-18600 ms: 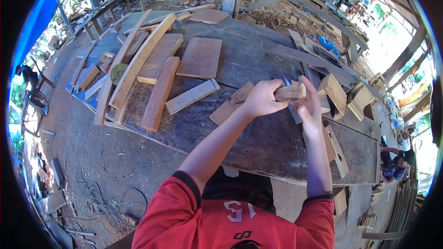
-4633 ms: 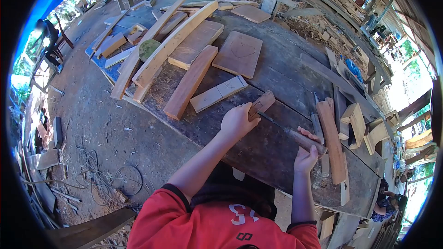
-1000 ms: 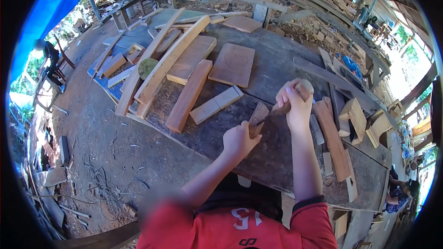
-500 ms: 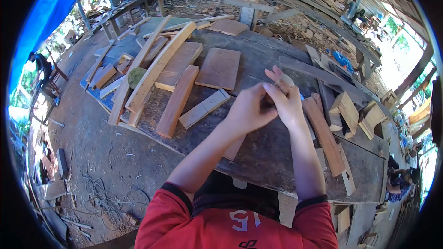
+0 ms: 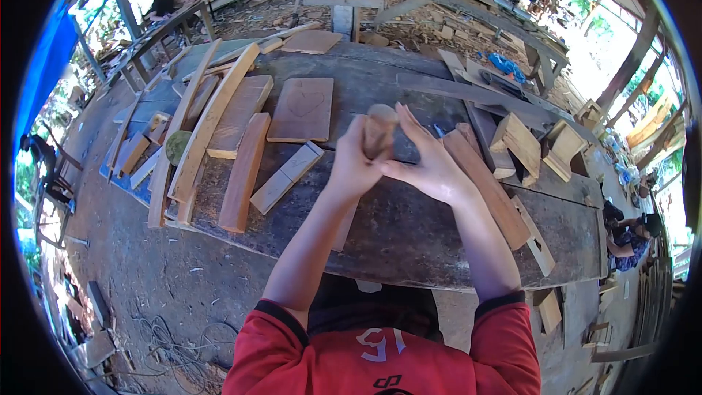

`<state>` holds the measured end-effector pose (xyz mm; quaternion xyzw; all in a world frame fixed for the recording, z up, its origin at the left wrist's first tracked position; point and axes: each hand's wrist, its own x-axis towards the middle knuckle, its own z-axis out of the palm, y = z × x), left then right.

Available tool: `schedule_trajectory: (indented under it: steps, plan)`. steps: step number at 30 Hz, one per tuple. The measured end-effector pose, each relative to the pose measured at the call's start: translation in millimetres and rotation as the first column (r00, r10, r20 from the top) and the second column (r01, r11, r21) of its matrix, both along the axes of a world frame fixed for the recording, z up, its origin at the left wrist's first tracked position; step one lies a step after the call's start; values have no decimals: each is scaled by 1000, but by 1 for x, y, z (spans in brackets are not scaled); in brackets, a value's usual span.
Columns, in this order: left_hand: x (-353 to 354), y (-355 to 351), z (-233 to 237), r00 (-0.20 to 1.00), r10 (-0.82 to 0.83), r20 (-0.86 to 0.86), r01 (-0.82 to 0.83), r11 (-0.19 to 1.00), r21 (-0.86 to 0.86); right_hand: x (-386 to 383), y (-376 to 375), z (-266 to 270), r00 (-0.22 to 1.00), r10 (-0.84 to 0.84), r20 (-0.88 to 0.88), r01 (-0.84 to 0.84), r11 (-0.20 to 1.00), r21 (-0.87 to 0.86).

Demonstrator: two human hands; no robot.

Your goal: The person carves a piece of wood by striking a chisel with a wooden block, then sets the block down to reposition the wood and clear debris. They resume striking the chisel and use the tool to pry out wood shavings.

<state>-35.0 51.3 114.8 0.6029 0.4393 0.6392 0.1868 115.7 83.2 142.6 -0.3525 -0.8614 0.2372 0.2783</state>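
Wooden handle [image 5: 379,132], brown with a rounded pale end, sits in our left hand [image 5: 356,159], whose fingers close around it; blur hides its grain. Well to the left of that hand, we see a round, greenish, mottled disc [image 5: 176,148] against a long, pale, gently curved beam [image 5: 219,121]. Nearer the hand lie a thick, smooth, reddish block [image 5: 244,172], a light rectangular board [image 5: 287,177] crossed by dark lines, and, farther forward, a flat brown slab [image 5: 301,110] with a heart outline. Just right of the handle, our right hand [image 5: 431,172] is spread, thumb apart from its raised fingers; whether it touches the wood we cannot tell. Beyond it to the right, a reddish, slightly bowed plank [image 5: 486,190] rests on the dark, worn tabletop [image 5: 409,238], near an angular, pale block [image 5: 519,146].
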Motion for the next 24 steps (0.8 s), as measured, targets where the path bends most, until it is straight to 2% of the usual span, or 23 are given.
schedule_trajectory:
  steps: [2, 4, 6, 7, 8, 9, 12, 13, 18, 24]
  plan:
    - [-6, 2, -1, 1000, 2, 4, -2, 1000, 21, 22, 0, -6, 995, -28, -92, 15, 990, -140]
    - [-9, 5, -6, 991, 1, 135, -2, 1000, 8, 50, 7, -20, 991, -78, -108, 60, 986, -157]
    - [-11, 3, -7, 991, -24, 130, 27, 999, -29, 83, 22, -45, 955, -239, -177, 204, 960, -192]
    - [-10, 2, -6, 994, -13, 109, 16, 999, -30, 94, 18, -45, 953, -245, -179, 211, 959, -190]
    - [-8, 2, -5, 996, -2, 90, 5, 999, -32, 104, 11, -44, 871, -482, 92, 490, 867, -95]
    - [-8, 2, -5, 996, -10, 90, 13, 999, -32, 115, 4, -46, 659, -678, 325, 699, 712, 69]
    - [-7, 2, -3, 992, -46, 115, 50, 998, -34, 146, -3, -71, 575, -704, 416, 733, 669, 119]
    - [-7, 1, -3, 992, -45, 119, 48, 998, -28, 153, -5, -77, 511, -700, 499, 722, 664, 194]
    - [-6, 1, -3, 992, -31, 123, 36, 999, -40, 172, -5, -88, 484, -722, 495, 732, 644, 223]
    - [-5, 1, -1, 995, -17, 97, 19, 1000, -19, 169, -2, -77, 453, -751, 481, 753, 611, 245]
